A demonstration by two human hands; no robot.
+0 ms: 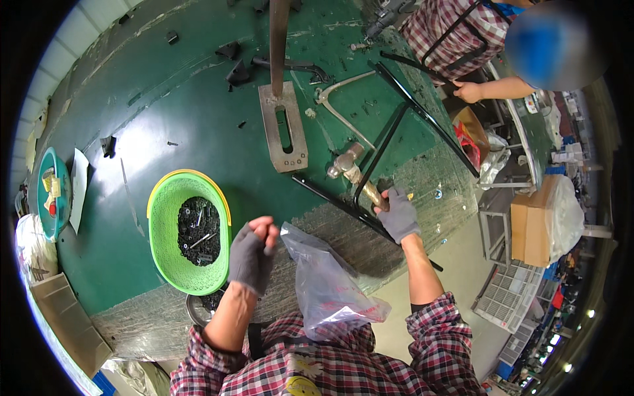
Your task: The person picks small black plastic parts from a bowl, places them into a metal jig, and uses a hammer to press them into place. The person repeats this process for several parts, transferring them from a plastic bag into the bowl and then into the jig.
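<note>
My right hand (400, 216), in a grey glove with bare fingertips, is closed round the lower handle of a ball-peen hammer (357, 175). The hammer lies slanted, head away from me, across black metal tubes (355, 210). My left hand (251, 256), gloved alike, is raised just right of a lime-green basket (162, 241) with a yellow handle. Its fingers are curled together, and whatever they may hold cannot be made out. Small black parts and screws (198, 231) fill the basket's bottom. Between my hands a clear plastic bag (323, 280) hangs over the table edge.
A slotted steel plate (297, 156) with an upright bar stands mid-table, beside a bent grey metal frame (343, 111). Black brackets (238, 72) lie farther back. A teal basin (47, 198) is at the left edge. At the far right another person's hand (467, 91) rests near black tubing.
</note>
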